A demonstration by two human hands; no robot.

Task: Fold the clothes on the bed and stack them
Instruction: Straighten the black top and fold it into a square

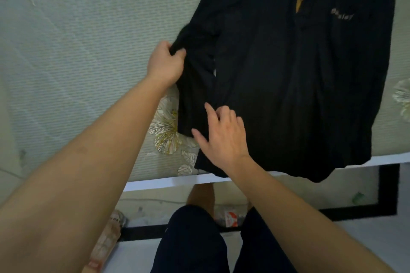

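A black button-neck shirt point(295, 77) with pale chest lettering lies spread front-up on the bed point(73, 73), its hem hanging over the near edge. My left hand point(165, 64) grips the bunched end of the shirt's left sleeve at the garment's left side. My right hand point(221, 137) hovers over or rests on the lower left part of the shirt with relaxed, spread fingers and holds nothing.
The bed cover is pale grey-green with flower prints point(166, 131). The white bed edge point(168, 183) runs across the lower middle. Below it are my legs in dark shorts point(193, 241), the floor and a dark-framed mat point(386, 190).
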